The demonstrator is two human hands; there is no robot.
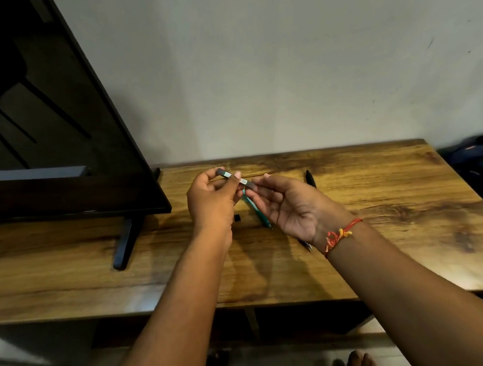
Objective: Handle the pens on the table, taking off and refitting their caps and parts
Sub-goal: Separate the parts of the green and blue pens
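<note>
– What lies nearest?
– Low and right of centre, a red thread point(339, 235) circles the right wrist. Above it, a teal pen point(257, 210) lies slantwise on the worktop point(386, 228), with a small black piece point(237, 218) just to its left.

– And the hands?
– Mid-frame, above the teal one, the left hand point(211, 199) grips a dark pen point(235, 179), thumb on top. The right hand point(289, 204), palm up, pinches its right end.

– Any writing?
– A pale label on the barrel, too small to read.

– Farther back?
– A black pen point(310, 177) right of the hands, and a television point(52, 127) at the upper left.
</note>
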